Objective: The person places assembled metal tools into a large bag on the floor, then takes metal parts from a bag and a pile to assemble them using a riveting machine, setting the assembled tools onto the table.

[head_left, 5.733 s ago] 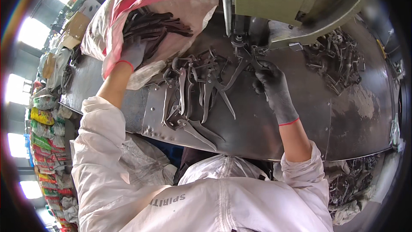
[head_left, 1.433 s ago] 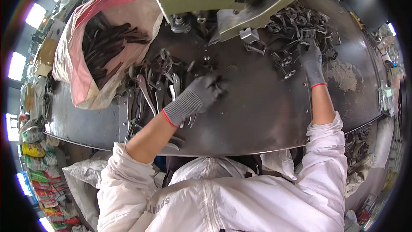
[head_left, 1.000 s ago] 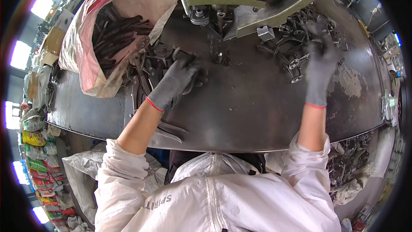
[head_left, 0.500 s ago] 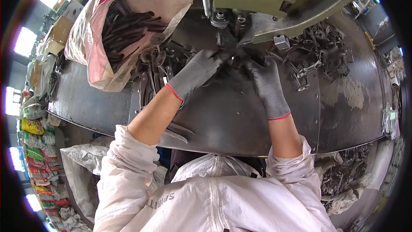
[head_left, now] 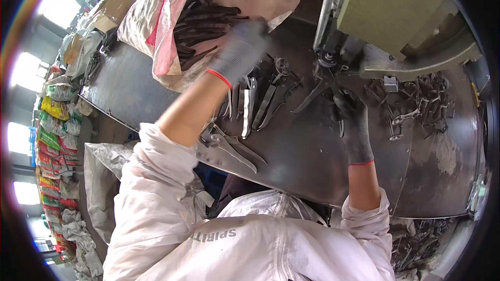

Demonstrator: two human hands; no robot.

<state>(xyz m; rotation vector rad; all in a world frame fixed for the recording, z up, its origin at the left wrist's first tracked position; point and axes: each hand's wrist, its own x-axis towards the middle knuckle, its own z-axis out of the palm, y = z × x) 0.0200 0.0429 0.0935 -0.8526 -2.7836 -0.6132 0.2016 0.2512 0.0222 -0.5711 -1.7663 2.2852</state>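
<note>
- My white jacket (head_left: 250,239) fills the bottom, and both my arms go up from it onto the dark metal tabletop (head_left: 307,161).
- Near the front edge of the tabletop lies one pair of pliers (head_left: 229,145) on its own. Its long way runs left to right, tipping down to the right.
- My right hand (head_left: 351,117) in a dark glove is closed around the handles of a plier piece (head_left: 315,93). The piece points up and a bit right, into the bottom of the green machine (head_left: 385,15).
- My left hand (head_left: 242,49) in a grey glove is blurry. It is at the mouth of the sack (head_left: 172,26), and I cannot tell if its fingers are open or holding something.
- Just under my left hand is a small heap of metal pieces (head_left: 260,99). They lie with their long way pointing from me toward the sack. My left hand is the nearer one to them.
- The sack is full of dark handles (head_left: 200,26) and lies up and to the left.
- Right of the machine is a pile of parts (head_left: 411,109), well apart from my right hand.
- There is bare tabletop between my two arms, so I have room to move there. The front edge is close to my body.
</note>
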